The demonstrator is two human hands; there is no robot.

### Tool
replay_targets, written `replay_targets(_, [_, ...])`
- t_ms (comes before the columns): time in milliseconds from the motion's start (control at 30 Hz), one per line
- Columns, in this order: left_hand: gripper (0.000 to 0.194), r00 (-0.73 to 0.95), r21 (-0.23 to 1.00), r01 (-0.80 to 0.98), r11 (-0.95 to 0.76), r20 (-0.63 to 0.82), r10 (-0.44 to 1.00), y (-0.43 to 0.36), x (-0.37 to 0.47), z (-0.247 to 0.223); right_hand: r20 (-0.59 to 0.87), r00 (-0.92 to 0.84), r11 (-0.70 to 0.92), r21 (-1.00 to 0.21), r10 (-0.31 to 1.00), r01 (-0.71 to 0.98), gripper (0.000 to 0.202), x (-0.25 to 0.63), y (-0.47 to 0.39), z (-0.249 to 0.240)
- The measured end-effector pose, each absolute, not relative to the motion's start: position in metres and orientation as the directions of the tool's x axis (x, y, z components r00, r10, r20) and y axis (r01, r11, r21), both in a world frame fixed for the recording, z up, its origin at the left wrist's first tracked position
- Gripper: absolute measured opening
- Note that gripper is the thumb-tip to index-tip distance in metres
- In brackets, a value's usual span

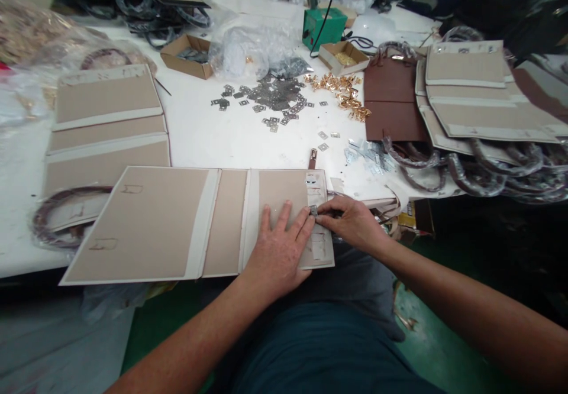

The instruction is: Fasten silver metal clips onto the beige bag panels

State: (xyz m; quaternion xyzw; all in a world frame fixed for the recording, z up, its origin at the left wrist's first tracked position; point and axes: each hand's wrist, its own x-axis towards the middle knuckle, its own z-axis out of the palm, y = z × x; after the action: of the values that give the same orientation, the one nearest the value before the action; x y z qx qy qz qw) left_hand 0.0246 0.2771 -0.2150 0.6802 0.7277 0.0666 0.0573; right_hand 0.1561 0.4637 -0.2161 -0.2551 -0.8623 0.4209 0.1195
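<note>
A long beige folded panel (177, 222) with pale strips lies across the table's front edge. My left hand (279, 249) rests flat on its right part, fingers spread, the fingertips near a small metal plate (313, 210). At the panel's right edge my right hand (350, 219) pinches that small plate between thumb and forefinger. Just beyond the panel's top edge lies a brown strap with a gold-coloured fitting (313, 158). Part of the plate is hidden by my fingers.
Metal plates (277, 93) and gold-coloured fittings (346, 92) are piled mid-table. Beige panels with wrapped handles are stacked left (106, 110) and right (470, 98). Behind stand a green box (323, 27) and small cartons (189, 55). Silver pieces (368, 154) lie right.
</note>
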Motion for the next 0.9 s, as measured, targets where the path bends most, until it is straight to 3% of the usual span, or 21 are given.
replay_targets(233, [0.097,-0.072,0.173,0.983,0.067,0.023,0.997,0.277,0.025,-0.216,0.166,-0.806,0.707,-0.6,0.568,0.375,0.009,0.155,0.447,-0.22])
replay_targets(500, [0.093,-0.074,0.2,0.977,0.071,0.007,0.997,0.278,0.025,-0.214,0.097,-0.765,0.712,-0.456,0.636,0.534,0.011,0.15,0.439,-0.221])
replay_targets(733, [0.095,-0.073,0.183,0.981,0.07,0.008,0.997,0.278,0.026,-0.212,0.077,-0.75,0.651,-0.559,0.657,0.513,0.01,0.151,0.44,-0.224])
replay_targets(900, [0.091,-0.059,0.161,0.985,0.055,0.021,0.998,0.277,0.026,-0.214,-0.018,-0.839,0.496,-0.8,0.544,0.338,0.019,0.158,0.456,-0.206])
